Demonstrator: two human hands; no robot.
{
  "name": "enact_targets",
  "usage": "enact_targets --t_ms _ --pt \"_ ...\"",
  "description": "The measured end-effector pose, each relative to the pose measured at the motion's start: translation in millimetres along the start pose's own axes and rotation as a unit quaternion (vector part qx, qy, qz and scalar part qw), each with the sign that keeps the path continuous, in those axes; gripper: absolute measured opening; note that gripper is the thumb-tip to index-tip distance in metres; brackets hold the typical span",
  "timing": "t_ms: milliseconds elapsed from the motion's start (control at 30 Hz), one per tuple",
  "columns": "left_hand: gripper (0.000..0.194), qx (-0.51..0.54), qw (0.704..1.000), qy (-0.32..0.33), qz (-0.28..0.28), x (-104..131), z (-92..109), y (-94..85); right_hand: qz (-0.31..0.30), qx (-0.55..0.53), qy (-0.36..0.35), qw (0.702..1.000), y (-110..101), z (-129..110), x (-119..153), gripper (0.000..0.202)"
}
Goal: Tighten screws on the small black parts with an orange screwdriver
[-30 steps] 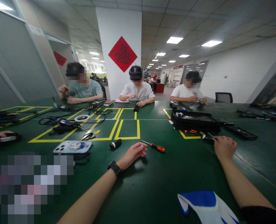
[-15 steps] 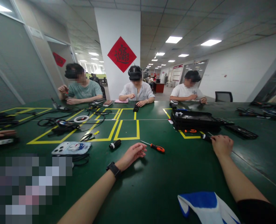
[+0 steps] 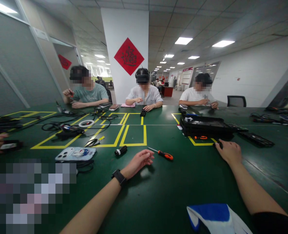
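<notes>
My left hand (image 3: 140, 161) rests on the green table with nothing in it, fingers loosely bent and slightly apart. A black watch is on that wrist. Just beyond its fingertips lies a screwdriver (image 3: 165, 155) with an orange and black handle, its shaft pointing left. To the left of the hand is a short black cylinder (image 3: 120, 150) with a white band. Farther right, my right hand (image 3: 229, 152) is closed over a second black cylinder (image 3: 215, 145), which is mostly hidden by the fingers.
Stacked black trays (image 3: 204, 125) stand beyond my right hand, with another orange screwdriver (image 3: 200, 137) before them. A phone (image 3: 76, 153), cables (image 3: 68, 128) and yellow tape outlines occupy the left. A blue and white cloth (image 3: 212, 213) lies near me. Several people sit around the table.
My right hand has shifted slightly, its fingers now covering most of the black cylinder whose white band showed before. My left hand stays in place. The view has turned slightly.
</notes>
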State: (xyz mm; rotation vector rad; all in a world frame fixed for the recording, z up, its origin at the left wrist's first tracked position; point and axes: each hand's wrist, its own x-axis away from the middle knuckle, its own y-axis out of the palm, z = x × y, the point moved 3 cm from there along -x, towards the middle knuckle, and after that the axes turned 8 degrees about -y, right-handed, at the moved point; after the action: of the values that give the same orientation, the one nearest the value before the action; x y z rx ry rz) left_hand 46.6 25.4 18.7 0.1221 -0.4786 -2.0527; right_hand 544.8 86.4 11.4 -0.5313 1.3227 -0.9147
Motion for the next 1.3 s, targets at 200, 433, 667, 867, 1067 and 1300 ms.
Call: enact_targets --t_ms 200,433,667,867,1067,1300 --pt "0.029 -0.001 1.0 0.001 0.005 1.9 1.2 1.5 -0.036 -0.015 -0.028 0.999 7.8 -8.2 -3.2 0.054" --pt "0.029 0.002 1.0 0.008 -0.004 4.2 4.0 3.3 -0.056 -0.021 0.01 0.998 13.0 12.0 4.6 0.051" --pt "0.028 0.0 1.0 0.014 -0.008 5.0 3.6 2.8 -0.091 -0.068 0.059 0.992 7.8 40.7 22.5 0.05" --pt "0.029 -0.002 1.0 0.011 -0.011 3.0 1.5 0.4 -0.088 -0.066 0.048 0.993 13.6 55.6 32.2 0.053" --pt "0.029 -0.004 1.0 0.005 -0.003 -0.5 -1.5 -2.7 -0.093 -0.049 0.027 0.994 13.4 55.8 35.4 0.051" --pt "0.028 -0.116 0.99 0.059 0.054 1.6 4.0 -4.2 -0.092 -0.038 0.037 0.994 10.5 54.1 35.1 0.054"
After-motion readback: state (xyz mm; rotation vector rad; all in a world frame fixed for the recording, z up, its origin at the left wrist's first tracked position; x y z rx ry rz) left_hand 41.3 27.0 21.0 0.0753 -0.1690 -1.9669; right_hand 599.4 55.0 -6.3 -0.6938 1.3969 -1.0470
